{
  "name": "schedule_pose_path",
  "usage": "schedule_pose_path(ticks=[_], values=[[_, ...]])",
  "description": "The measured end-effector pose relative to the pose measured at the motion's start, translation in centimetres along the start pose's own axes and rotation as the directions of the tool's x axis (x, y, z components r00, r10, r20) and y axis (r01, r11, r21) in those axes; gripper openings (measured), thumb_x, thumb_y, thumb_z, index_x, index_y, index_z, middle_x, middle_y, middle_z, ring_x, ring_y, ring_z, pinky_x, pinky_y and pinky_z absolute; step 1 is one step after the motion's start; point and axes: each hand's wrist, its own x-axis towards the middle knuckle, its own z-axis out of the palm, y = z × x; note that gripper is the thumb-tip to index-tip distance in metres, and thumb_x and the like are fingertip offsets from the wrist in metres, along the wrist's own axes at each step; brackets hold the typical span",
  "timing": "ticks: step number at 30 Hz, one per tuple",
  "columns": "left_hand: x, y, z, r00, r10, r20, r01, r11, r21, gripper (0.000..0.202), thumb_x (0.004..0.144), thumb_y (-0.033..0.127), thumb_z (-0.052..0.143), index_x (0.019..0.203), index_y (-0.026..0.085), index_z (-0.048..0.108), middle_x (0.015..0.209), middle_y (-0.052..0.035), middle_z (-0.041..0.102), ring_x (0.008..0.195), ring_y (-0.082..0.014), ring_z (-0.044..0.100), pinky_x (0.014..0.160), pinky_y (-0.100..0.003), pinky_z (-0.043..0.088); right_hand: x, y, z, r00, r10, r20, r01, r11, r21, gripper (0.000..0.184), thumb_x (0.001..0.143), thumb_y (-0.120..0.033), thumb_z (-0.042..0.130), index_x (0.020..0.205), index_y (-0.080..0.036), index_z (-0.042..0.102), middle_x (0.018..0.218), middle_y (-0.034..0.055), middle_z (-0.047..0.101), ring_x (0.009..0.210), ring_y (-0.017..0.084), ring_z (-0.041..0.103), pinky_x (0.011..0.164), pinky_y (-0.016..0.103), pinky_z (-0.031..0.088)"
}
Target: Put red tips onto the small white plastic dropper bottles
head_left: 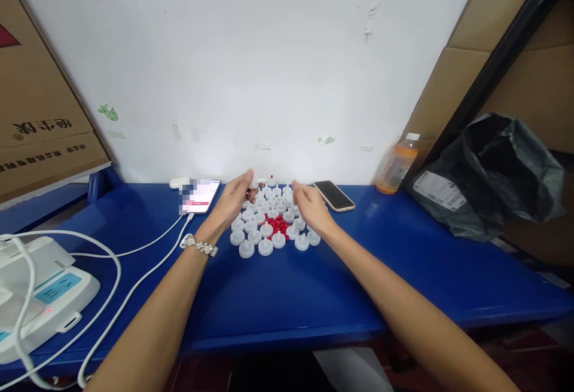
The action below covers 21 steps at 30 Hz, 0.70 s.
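My left hand (237,198) grips a white nozzle cap (257,183) between thumb and fingers, tilted on its side above the far left of the group. My right hand (311,205) is closed with fingertips together over the group's right side; whatever it pinches is too small to make out. Several white nozzle caps (246,249) stand spout up on the blue table between and in front of my hands. A pile of small red tips (277,226) lies in their midst. One cap with a red tip (271,180) stands at the back by the wall.
A lit phone (201,196) on a cable lies left, a dark phone (334,195) right. An orange drink bottle (397,164) and a black plastic bag (484,177) stand farther right. A white power strip (63,302) with loose cables occupies the left.
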Motion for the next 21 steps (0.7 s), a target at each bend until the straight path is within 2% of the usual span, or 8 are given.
schedule_pose_path(ticks=[3, 6, 8, 10, 12, 15, 17, 21], values=[[-0.1, -0.2, -0.4, 0.997, 0.059, 0.052, -0.067, 0.982, 0.175, 0.040, 0.091, 0.057, 0.054, 0.101, 0.018, 0.062, 0.087, -0.0029, 0.060, 0.073, -0.0141, 0.054, 0.066, -0.027, 0.045, 0.1, 0.6, 0.0, 0.954, -0.042, 0.298, 0.058, 0.997, -0.046, 0.042, 0.097, -0.039, 0.042, 0.060, -0.019, 0.044, 0.056, -0.0036, 0.046, 0.056, 0.011, 0.042, 0.058, 0.027, 0.030], [-0.3, -0.5, -0.2, 0.988, 0.071, 0.139, -0.109, 0.952, 0.285, 0.039, 0.090, 0.052, 0.057, 0.112, 0.020, 0.061, 0.096, -0.0054, 0.065, 0.085, -0.0173, 0.059, 0.069, -0.028, 0.047, 0.0, 0.4, -0.2, 0.915, -0.057, 0.399, 0.101, 0.991, -0.090, 0.028, 0.091, -0.033, 0.053, 0.069, -0.017, 0.059, 0.065, -0.0016, 0.059, 0.063, 0.012, 0.050, 0.064, 0.026, 0.035], [-0.4, -0.8, 0.0, 0.985, 0.069, 0.155, -0.119, 0.932, 0.341, 0.039, 0.089, 0.050, 0.060, 0.114, 0.020, 0.062, 0.097, -0.0062, 0.067, 0.088, -0.0185, 0.061, 0.071, -0.029, 0.047, 0.1, 0.1, -0.4, 0.934, -0.025, 0.356, 0.055, 0.996, -0.074, 0.022, 0.091, -0.034, 0.054, 0.083, -0.017, 0.065, 0.071, -0.0007, 0.062, 0.066, 0.013, 0.053, 0.065, 0.026, 0.037], [-0.5, -0.9, 0.3, 0.985, 0.064, 0.162, -0.123, 0.917, 0.380, 0.040, 0.088, 0.050, 0.061, 0.115, 0.020, 0.062, 0.098, -0.0068, 0.068, 0.087, -0.0187, 0.062, 0.072, -0.030, 0.048, 0.1, -0.1, -0.5, 0.956, 0.018, 0.292, -0.021, 1.000, 0.009, 0.027, 0.093, -0.040, 0.051, 0.100, -0.018, 0.065, 0.072, -0.0009, 0.063, 0.065, 0.014, 0.054, 0.064, 0.027, 0.039], [-0.6, -1.0, 0.6, 0.980, 0.072, 0.185, -0.140, 0.910, 0.389, 0.039, 0.087, 0.049, 0.062, 0.114, 0.020, 0.062, 0.101, -0.0075, 0.070, 0.085, -0.0185, 0.063, 0.073, -0.031, 0.049, 0.2, -0.1, -0.3, 0.966, 0.017, 0.258, -0.052, 0.990, 0.129, 0.032, 0.092, -0.044, 0.052, 0.108, -0.018, 0.061, 0.073, -0.0010, 0.064, 0.066, 0.014, 0.056, 0.065, 0.027, 0.042], [-0.8, -0.8, 1.0, 0.975, 0.089, 0.204, -0.163, 0.909, 0.383, 0.038, 0.087, 0.047, 0.062, 0.112, 0.020, 0.062, 0.105, -0.0083, 0.071, 0.082, -0.0180, 0.064, 0.071, -0.031, 0.049, 0.6, 0.3, 0.0, 0.977, -0.029, 0.212, -0.026, 0.968, 0.250, 0.029, 0.087, -0.044, 0.060, 0.100, -0.017, 0.062, 0.076, 0.0008, 0.067, 0.069, 0.014, 0.059, 0.068, 0.027, 0.044], [-0.9, -0.7, 1.2, 0.982, 0.088, 0.167, -0.149, 0.904, 0.400, 0.041, 0.086, 0.047, 0.063, 0.116, 0.020, 0.059, 0.109, -0.0089, 0.071, 0.084, -0.0187, 0.065, 0.071, -0.031, 0.049, 1.6, 0.8, 0.0, 0.989, -0.029, 0.148, -0.011, 0.965, 0.262, 0.025, 0.085, -0.041, 0.063, 0.091, -0.017, 0.063, 0.075, 0.0016, 0.067, 0.069, 0.014, 0.061, 0.068, 0.027, 0.045], [-0.7, -0.9, 1.1, 0.991, 0.092, 0.094, -0.128, 0.844, 0.521, 0.036, 0.090, 0.049, 0.057, 0.114, 0.022, 0.060, 0.115, -0.0080, 0.069, 0.091, -0.0211, 0.063, 0.075, -0.035, 0.048, 5.6, 2.8, -0.6, 1.000, -0.027, -0.015, 0.028, 0.993, 0.112, 0.017, 0.083, -0.032, 0.061, 0.088, -0.016, 0.065, 0.073, 0.0024, 0.069, 0.070, 0.014, 0.064, 0.070, 0.026, 0.047]])
